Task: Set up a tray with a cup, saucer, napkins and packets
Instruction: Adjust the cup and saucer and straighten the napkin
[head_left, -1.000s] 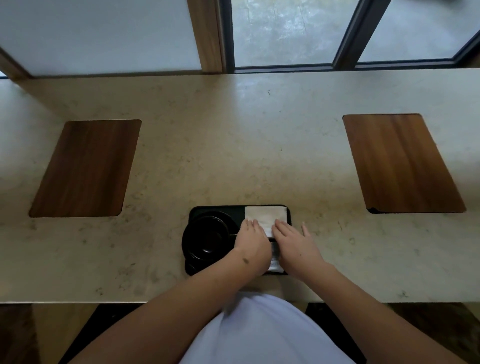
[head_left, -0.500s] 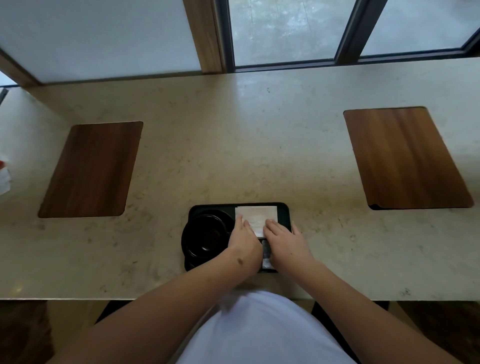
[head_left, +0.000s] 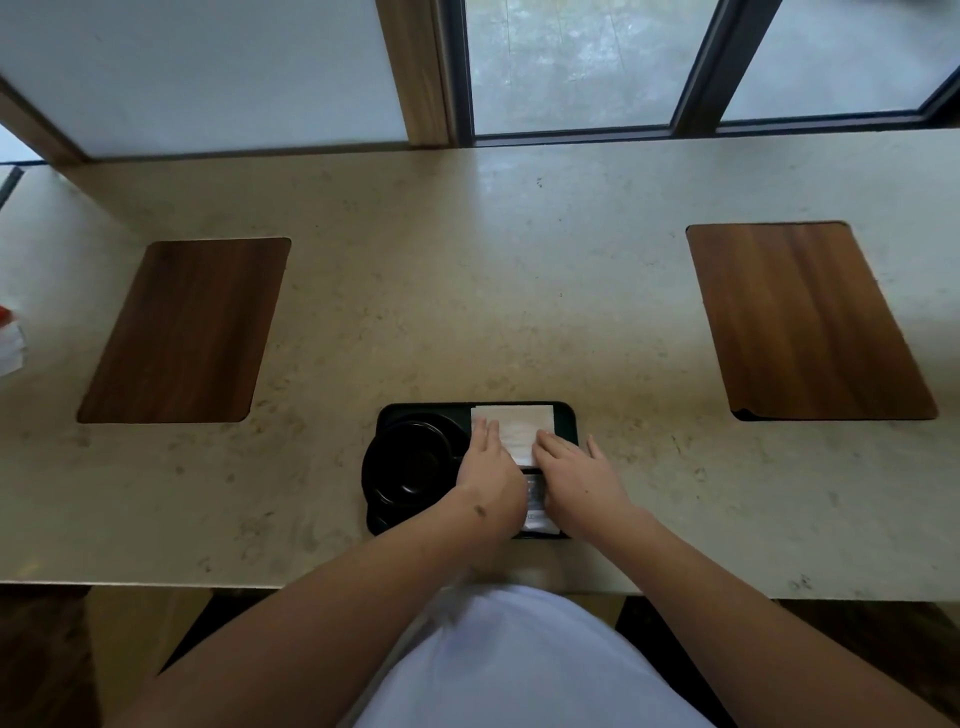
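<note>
A small black tray lies on the beige counter near its front edge. A black cup stands on a black saucer in the tray's left half. A white napkin lies flat in the tray's far right part. Packets show between my wrists in the near right part. My left hand and my right hand rest palm down, fingers stretched onto the napkin's near edge, side by side. Neither hand lifts anything.
Two brown wooden panels are set into the counter, one at the left and one at the right. A white and red object peeks in at the left border. Windows run along the back.
The view shifted a little; both hands stay flat on the napkin, which sits slightly further left on the tray than a second ago.
</note>
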